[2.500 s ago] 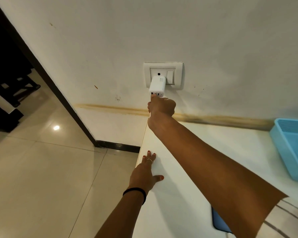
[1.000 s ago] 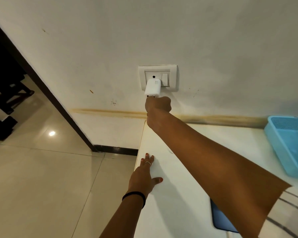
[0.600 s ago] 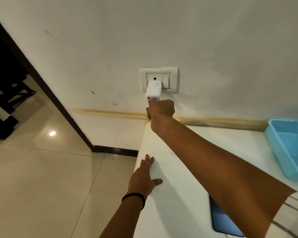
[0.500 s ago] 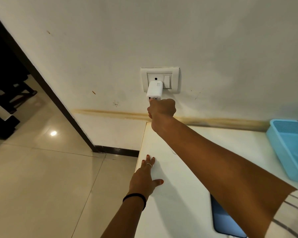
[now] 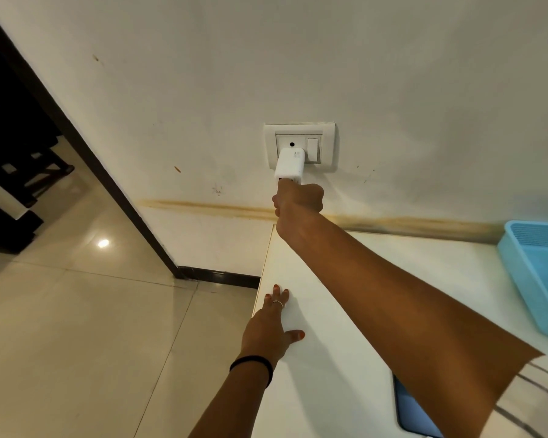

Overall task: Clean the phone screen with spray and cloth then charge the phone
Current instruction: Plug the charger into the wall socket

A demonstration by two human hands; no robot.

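Nearest, the phone (image 5: 415, 412) lies flat on the table (image 5: 345, 311) at the bottom edge of the view, half hidden under the right forearm. No cable shows anywhere, so whether the phone is connected cannot be told. If a lead does run under that arm, a tug at the wall end could drag the phone along the smooth top.

The left hand (image 5: 268, 330) rests open and flat on the table right at its left edge, holding nothing and bracing the lean. A slip off that edge would pitch the weight forward into the wall.

Farther off, a blue basket (image 5: 519, 279) sits at the right, well apart from the action.

Farthest, the right hand (image 5: 298, 199) is curled into a fist just below the charger (image 5: 289, 165), its fingertips touching the underside; what it pinches, if anything, is hidden. The charger sits in the socket (image 5: 299, 145). Pushing upward at an angle could lever it loose, or miss its port.
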